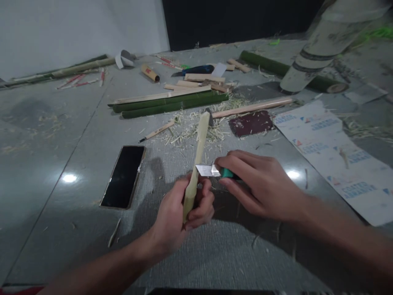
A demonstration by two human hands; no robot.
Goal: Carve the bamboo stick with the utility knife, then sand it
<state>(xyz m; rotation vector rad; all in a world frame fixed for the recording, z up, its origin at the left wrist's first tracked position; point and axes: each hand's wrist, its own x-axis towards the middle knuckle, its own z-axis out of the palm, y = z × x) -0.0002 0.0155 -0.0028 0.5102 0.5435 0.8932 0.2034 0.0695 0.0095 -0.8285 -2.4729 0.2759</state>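
Observation:
Near the middle of the head view, my left hand is closed around the lower part of a pale carved bamboo piece, which stands up and leans slightly right. My right hand grips a knife with a green part at its handle. The short, wide blade of the knife points left, and its tip meets the right edge of the bamboo piece just above my left fingers. A dark rounded tool head shows behind the top of the piece.
A phone lies left of my hands. Green bamboo strips, shavings and a pencil-like tool lie beyond. Printed abrasive sheets and a dark red sheet are at right. Farther back are a green bamboo pole and a person's leg.

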